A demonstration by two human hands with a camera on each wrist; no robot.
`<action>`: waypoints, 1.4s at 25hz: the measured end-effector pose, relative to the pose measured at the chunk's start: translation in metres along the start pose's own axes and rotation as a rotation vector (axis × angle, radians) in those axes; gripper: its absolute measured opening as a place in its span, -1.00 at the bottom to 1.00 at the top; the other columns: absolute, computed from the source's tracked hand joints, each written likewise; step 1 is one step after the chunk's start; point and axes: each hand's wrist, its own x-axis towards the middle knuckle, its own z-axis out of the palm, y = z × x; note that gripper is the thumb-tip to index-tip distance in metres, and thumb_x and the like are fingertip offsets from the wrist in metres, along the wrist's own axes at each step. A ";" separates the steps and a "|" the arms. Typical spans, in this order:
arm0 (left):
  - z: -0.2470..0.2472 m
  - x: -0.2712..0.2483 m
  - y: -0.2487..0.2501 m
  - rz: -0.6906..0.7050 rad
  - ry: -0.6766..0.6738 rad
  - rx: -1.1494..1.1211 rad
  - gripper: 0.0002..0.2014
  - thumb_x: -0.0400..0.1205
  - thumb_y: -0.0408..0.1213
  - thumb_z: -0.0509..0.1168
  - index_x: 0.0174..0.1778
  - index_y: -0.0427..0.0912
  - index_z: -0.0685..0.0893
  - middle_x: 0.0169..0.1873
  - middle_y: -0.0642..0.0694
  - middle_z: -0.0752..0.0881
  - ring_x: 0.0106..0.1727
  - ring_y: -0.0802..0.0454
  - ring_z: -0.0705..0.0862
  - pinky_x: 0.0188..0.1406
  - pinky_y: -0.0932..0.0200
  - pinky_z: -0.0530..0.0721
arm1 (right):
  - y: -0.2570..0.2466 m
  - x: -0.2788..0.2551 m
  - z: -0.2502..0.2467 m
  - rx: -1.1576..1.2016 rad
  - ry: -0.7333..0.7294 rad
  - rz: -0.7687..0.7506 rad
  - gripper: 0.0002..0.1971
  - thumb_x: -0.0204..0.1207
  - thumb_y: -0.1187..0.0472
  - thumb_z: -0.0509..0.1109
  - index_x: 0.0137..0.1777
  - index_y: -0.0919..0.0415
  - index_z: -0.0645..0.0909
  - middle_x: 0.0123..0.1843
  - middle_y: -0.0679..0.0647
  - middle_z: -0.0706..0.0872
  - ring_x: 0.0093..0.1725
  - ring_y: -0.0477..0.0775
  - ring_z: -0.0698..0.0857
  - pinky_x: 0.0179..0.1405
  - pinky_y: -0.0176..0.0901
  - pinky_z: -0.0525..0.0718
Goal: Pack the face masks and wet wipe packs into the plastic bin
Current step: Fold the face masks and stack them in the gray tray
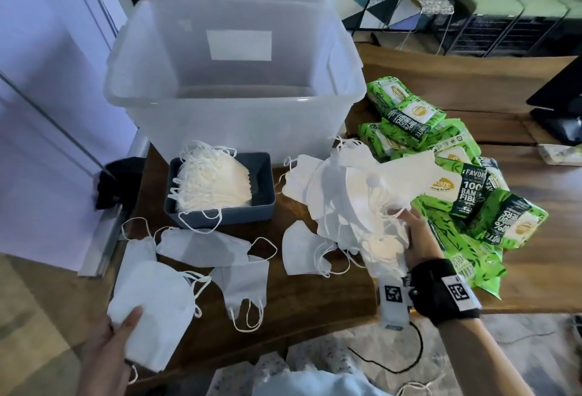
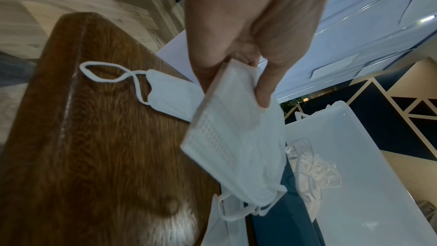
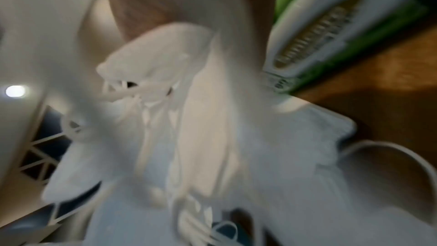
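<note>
face masks fill both hands: the left hand (image 1: 108, 340) pinches a neat stack (image 1: 151, 307), the right hand (image 1: 415, 238) clutches a loose bunch (image 1: 346, 194). plastic bin (image 1: 233, 80) stands beyond both, nearer the right hand's bunch; wet wipe packs (image 1: 466, 181) lie right.

The left hand (image 1: 110, 337) sits low at the near left, thumb on top and fingers (image 2: 264, 89) curled round a stack of masks (image 1: 151, 307). The right hand (image 1: 415, 238) reaches forward, a black band on its wrist, gripping a loose bunch of masks (image 1: 352, 194).
</note>
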 end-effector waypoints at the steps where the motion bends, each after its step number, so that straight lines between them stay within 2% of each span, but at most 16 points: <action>1: 0.003 -0.002 0.003 -0.013 -0.014 0.002 -0.84 0.64 -0.40 0.27 0.12 -0.21 0.62 0.17 -0.24 0.65 0.20 -0.22 0.60 0.20 -0.17 0.60 | 0.010 0.000 0.000 0.055 -0.039 0.077 -0.89 0.29 0.23 0.46 -0.18 0.19 0.65 -0.20 0.12 0.78 -0.21 0.12 0.74 -0.24 -0.19 0.69; 3: 0.006 -0.005 0.004 -0.037 -0.039 -0.021 -0.88 0.64 -0.39 0.27 0.07 -0.19 0.63 0.03 -0.17 0.70 0.13 -0.22 0.62 -0.07 -0.08 0.72 | 0.036 0.001 0.001 0.067 -0.055 0.249 -0.52 0.02 0.01 0.62 -0.06 0.20 0.67 -0.13 0.15 0.74 -0.20 0.12 0.70 -0.25 -0.14 0.67; 4: 0.006 -0.004 0.004 -0.041 -0.044 -0.034 -0.84 0.64 -0.39 0.27 0.13 -0.21 0.62 0.00 -0.16 0.70 0.13 -0.24 0.63 -0.13 -0.06 0.71 | 0.047 0.001 0.003 0.061 -0.013 0.321 -0.46 0.07 -0.05 0.59 0.03 0.20 0.63 -0.14 0.14 0.68 -0.25 0.10 0.66 -0.35 -0.15 0.63; 6: 0.003 -0.001 0.001 -0.040 -0.043 -0.037 -0.72 0.62 -0.36 0.30 0.26 -0.29 0.58 0.10 -0.26 0.70 0.19 -0.29 0.63 0.00 -0.11 0.64 | 0.061 0.002 -0.001 -0.026 0.094 0.386 -0.62 0.45 -0.09 0.36 0.11 0.18 0.54 -0.16 0.10 0.62 -0.26 0.06 0.59 -0.43 -0.13 0.53; 10: -0.005 0.005 -0.007 -0.042 -0.003 -0.004 -0.66 0.59 -0.31 0.35 0.29 -0.26 0.58 0.22 -0.29 0.66 0.22 -0.34 0.62 0.19 -0.22 0.56 | 0.071 0.013 -0.003 -0.299 0.191 0.293 -0.57 0.54 -0.14 0.28 -0.01 0.29 0.62 -0.03 0.24 0.73 -0.13 0.16 0.68 -0.09 -0.04 0.64; 12: -0.005 0.004 -0.006 -0.054 0.001 -0.006 -0.65 0.58 -0.28 0.37 0.27 -0.24 0.59 0.23 -0.29 0.66 0.23 -0.35 0.61 0.21 -0.24 0.56 | 0.076 0.020 0.000 -0.580 0.202 0.190 -0.39 0.42 -0.23 0.38 0.22 0.29 0.54 0.16 0.23 0.71 0.09 0.22 0.69 0.21 0.09 0.61; 14: -0.002 0.002 -0.004 -0.059 -0.012 -0.010 -0.63 0.58 -0.26 0.37 0.30 -0.23 0.58 0.24 -0.29 0.65 0.24 -0.36 0.60 0.19 -0.24 0.57 | 0.081 0.032 0.007 -0.832 0.246 0.103 -0.34 0.42 -0.13 0.46 0.36 0.32 0.44 0.24 0.22 0.65 0.22 0.25 0.64 0.27 0.08 0.57; 18: -0.003 -0.003 0.003 -0.040 -0.049 -0.056 -0.69 0.64 -0.31 0.28 0.31 -0.23 0.55 0.20 -0.24 0.64 0.20 -0.27 0.60 -0.13 -0.07 0.75 | 0.085 0.068 0.010 -0.634 0.401 0.195 -0.65 0.35 0.16 0.55 0.00 0.42 0.68 -0.12 0.34 0.73 -0.18 0.29 0.72 -0.24 0.00 0.70; 22: -0.019 -0.007 0.007 0.007 -0.011 -0.110 -0.82 0.65 -0.32 0.26 0.16 -0.12 0.61 0.16 -0.20 0.66 0.12 -0.20 0.63 -0.33 0.02 0.76 | 0.090 0.077 -0.006 -0.454 0.444 0.198 -0.85 0.40 0.28 0.50 -0.30 0.31 0.60 -0.45 0.22 0.70 -0.57 0.12 0.62 -0.58 -0.19 0.56; 24: -0.027 -0.009 0.005 0.011 0.015 -0.125 -0.79 0.65 -0.30 0.26 0.19 -0.09 0.60 0.24 -0.21 0.64 0.18 -0.22 0.61 -0.31 0.03 0.71 | 0.087 0.070 -0.010 -0.580 0.352 0.171 -0.80 0.45 0.22 0.45 -0.14 0.41 0.65 -0.35 0.26 0.76 -0.37 0.22 0.73 -0.31 0.04 0.74; 26: -0.029 -0.011 0.004 0.000 0.013 -0.143 -0.80 0.66 -0.30 0.25 0.19 -0.08 0.60 0.27 -0.22 0.62 0.16 -0.20 0.61 -0.33 0.03 0.72 | 0.078 0.052 -0.010 -0.933 0.226 0.162 -0.67 0.50 0.14 0.41 0.05 0.45 0.64 -0.02 0.37 0.75 -0.01 0.35 0.71 0.06 0.17 0.67; 28: -0.026 -0.015 0.004 -0.036 -0.011 -0.155 -0.78 0.66 -0.28 0.25 0.22 -0.10 0.58 0.23 -0.18 0.62 0.15 -0.21 0.61 -0.29 -0.02 0.70 | 0.066 0.024 -0.001 -1.307 0.199 0.031 -0.65 0.58 0.13 0.32 0.20 0.42 0.55 0.15 0.38 0.65 0.17 0.38 0.63 0.10 0.09 0.55; 30: -0.015 -0.017 0.001 -0.091 -0.065 -0.153 -0.69 0.65 -0.24 0.26 0.31 -0.19 0.55 0.18 -0.18 0.66 0.12 -0.22 0.64 -0.19 -0.04 0.64 | 0.054 -0.013 0.021 -1.472 0.148 -0.260 -0.69 0.61 0.13 0.28 0.24 0.33 0.51 0.20 0.28 0.58 0.19 0.30 0.59 0.06 0.02 0.50; 32: 0.009 -0.023 0.001 -0.138 -0.148 -0.175 -0.67 0.63 -0.24 0.27 0.30 -0.22 0.58 0.17 -0.19 0.71 0.14 -0.20 0.65 -0.06 -0.08 0.64 | 0.053 -0.039 0.050 -1.440 -0.141 -0.407 -0.80 0.62 0.12 0.26 0.13 0.22 0.55 0.07 0.09 0.61 0.03 0.04 0.61 -0.09 -0.25 0.46; 33: 0.025 -0.026 0.000 -0.158 -0.206 -0.180 -0.67 0.62 -0.26 0.27 0.31 -0.23 0.59 0.18 -0.21 0.71 0.16 -0.20 0.65 0.00 -0.10 0.63 | 0.056 -0.048 0.066 -1.416 -0.382 -0.294 -0.82 0.63 0.08 0.24 0.06 0.16 0.56 0.00 0.02 0.63 -0.08 -0.10 0.59 -0.15 -0.37 0.43; 35: 0.059 -0.032 -0.001 -0.195 -0.323 -0.188 -0.61 0.59 -0.27 0.26 0.34 -0.29 0.56 0.18 -0.27 0.72 0.17 -0.24 0.66 0.10 -0.16 0.62 | 0.075 -0.063 0.094 -1.231 -0.812 0.161 -0.70 0.59 -0.10 0.22 0.02 0.13 0.58 0.00 0.09 0.68 -0.14 -0.16 0.58 -0.10 -0.39 0.53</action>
